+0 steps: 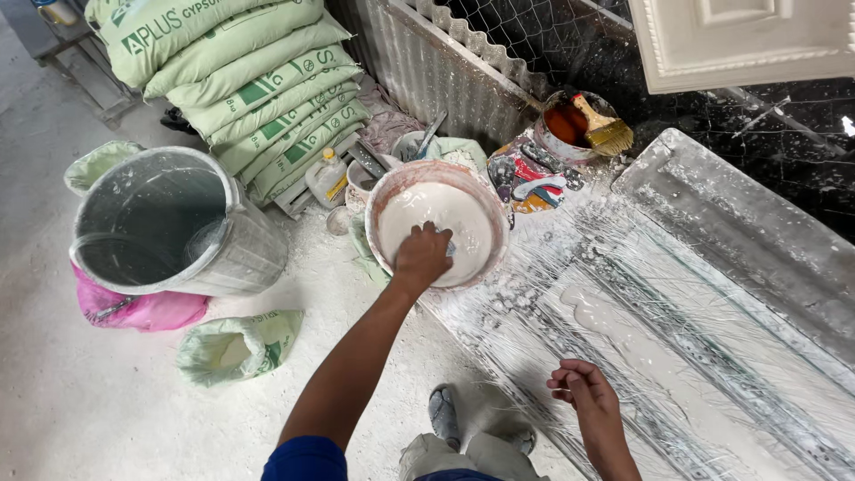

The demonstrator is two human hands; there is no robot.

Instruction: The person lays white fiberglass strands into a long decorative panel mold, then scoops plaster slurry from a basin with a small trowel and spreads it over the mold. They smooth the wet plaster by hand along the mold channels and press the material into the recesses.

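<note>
Directly under your left hand (422,256), dipped half-curled into the plaster bowl (392,191), lay the white mix, while your right hand (583,390) hung loosely curled, empty, near the mould (757,223).

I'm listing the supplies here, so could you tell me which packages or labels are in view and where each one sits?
Stacked sacks: top left, pale green with dark green print.
Opened sack: floor, below the grey bin, pale green, crumpled.
Small jug: beside the stack, whitish, yellow cap, green label.
Pink bag: under the bin.
</note>
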